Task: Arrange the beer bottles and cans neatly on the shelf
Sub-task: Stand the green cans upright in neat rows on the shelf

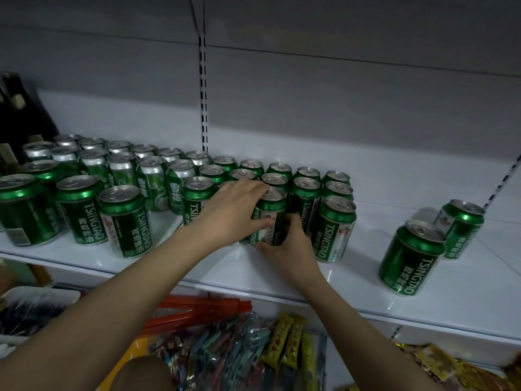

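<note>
Two hands work on one green can point(269, 215) in the near row of the block, on the white shelf point(282, 275). The left hand point(234, 213) lies over the can's left side, its fingers curled on the rim and the thumb pressing the label. The right hand point(284, 244) grips the can low on its right side, fingers bent round the base. So both hands are clamped on the same can, which stands upright and touches its neighbours.

The neighbour can point(334, 230) just to the right stands very close to the right hand's knuckles. I judge that a push to the right could knock it out of line or tip it. The can at the left point(197, 198) is partly hidden behind the left wrist, and a careless move of the forearm could shift it too.

The near edge of the shelf is not far from the gripped can; if it is dragged toward the person, it could slide off onto the packets below point(284, 342).

Two loose cans point(411, 258) stand well apart at the right, not yet joined to the rows. Dark bottles point(17, 108) stand at the far left.
</note>
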